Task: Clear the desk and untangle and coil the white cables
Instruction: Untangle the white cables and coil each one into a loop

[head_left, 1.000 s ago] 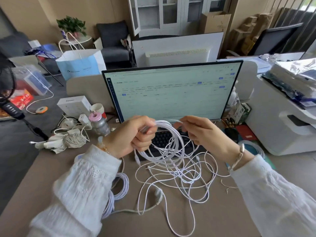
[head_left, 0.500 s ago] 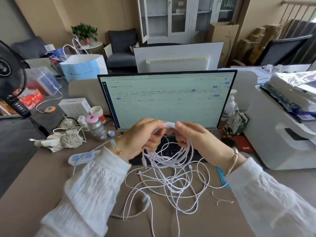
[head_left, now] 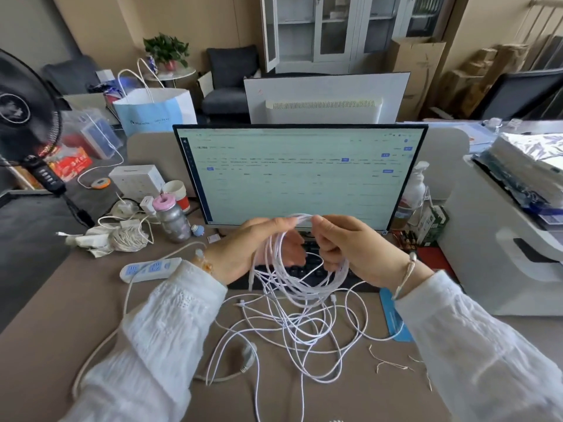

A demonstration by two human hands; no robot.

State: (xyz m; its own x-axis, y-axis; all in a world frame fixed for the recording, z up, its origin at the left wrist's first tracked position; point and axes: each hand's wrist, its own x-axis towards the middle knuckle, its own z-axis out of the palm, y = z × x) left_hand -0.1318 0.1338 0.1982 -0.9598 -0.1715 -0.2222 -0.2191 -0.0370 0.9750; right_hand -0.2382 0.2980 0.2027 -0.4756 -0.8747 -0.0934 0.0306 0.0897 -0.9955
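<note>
A bundle of thin white cables (head_left: 300, 278) hangs in loose loops in front of the monitor, above the keyboard. My left hand (head_left: 259, 248) holds the top of the loops, with its fingertips on the strands. My right hand (head_left: 350, 248) pinches the same strands just to the right, fingers curled round them. Below the hands, the rest of the white cables (head_left: 292, 339) lie in a tangled heap on the brown desk (head_left: 61, 315), with several plug ends showing.
A monitor (head_left: 300, 175) stands behind the hands, with a black keyboard (head_left: 313, 269) under them. At the left are a white power strip (head_left: 149, 269), a pink-capped bottle (head_left: 172, 217), a cord pile (head_left: 122, 236) and a fan (head_left: 21, 117). A white printer (head_left: 502, 254) fills the right side.
The hands have drawn close together at the top of the loops. The coil hangs longer, and the power strip on the left has come into view as the head moved.
</note>
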